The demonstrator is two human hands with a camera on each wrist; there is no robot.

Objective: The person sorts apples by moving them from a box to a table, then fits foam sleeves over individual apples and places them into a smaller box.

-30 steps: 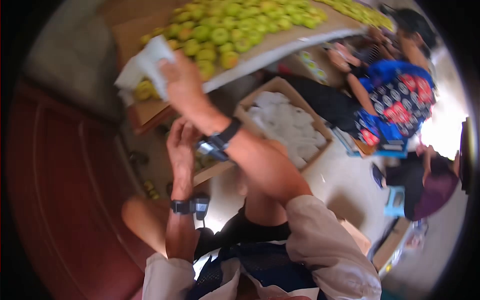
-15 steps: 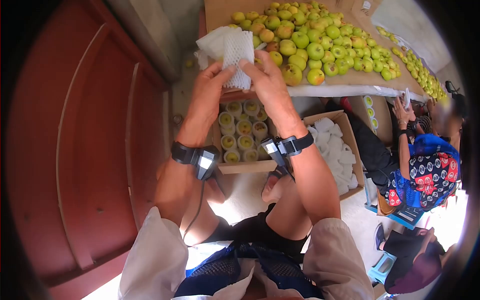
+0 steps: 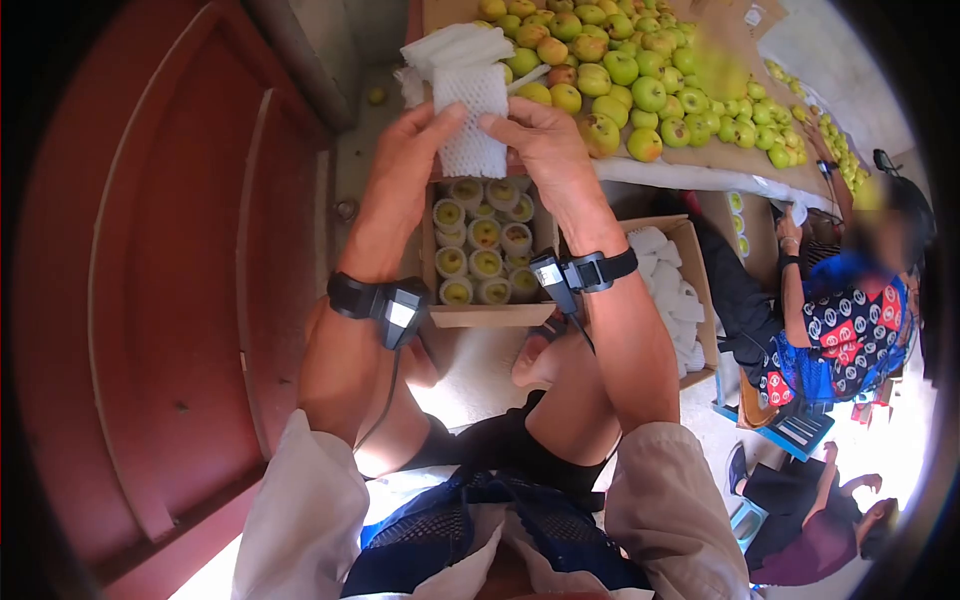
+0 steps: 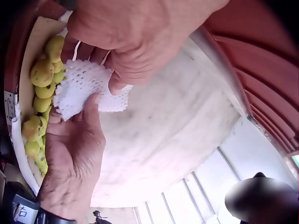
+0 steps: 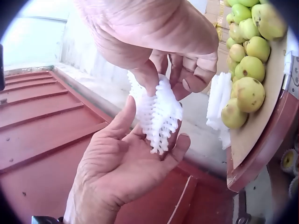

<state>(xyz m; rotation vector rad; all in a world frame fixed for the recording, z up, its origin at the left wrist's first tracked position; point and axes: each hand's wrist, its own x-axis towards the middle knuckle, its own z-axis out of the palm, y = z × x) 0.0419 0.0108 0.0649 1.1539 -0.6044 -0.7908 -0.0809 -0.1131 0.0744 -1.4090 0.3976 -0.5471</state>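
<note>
Between my two hands I hold a flat white foam net sleeve [image 3: 470,125], fingers behind it and thumbs on its near face. My left hand [image 3: 408,160] pinches its left edge, and my right hand [image 3: 548,155] pinches the right edge. Seen from the right wrist, the foam net [image 5: 161,114] bulges partly open, with the right thumb pressed at its upper end. More flat foam nets [image 3: 460,45] lie stacked on the table corner just beyond. Loose green-yellow apples [image 3: 620,68] are heaped to the right of my hands.
Below my hands stands a carton [image 3: 490,316] of apples in foam nets. Another carton [image 3: 703,290], full of white foam nets, is at its right. A red door [image 3: 190,280] runs along the left. Other people sit at the right, one in a patterned top [image 3: 850,325].
One second ago my right hand was at the table corner gripping white foam, my left hand lower. By half a second ago both hands held the net between them; they still do.
</note>
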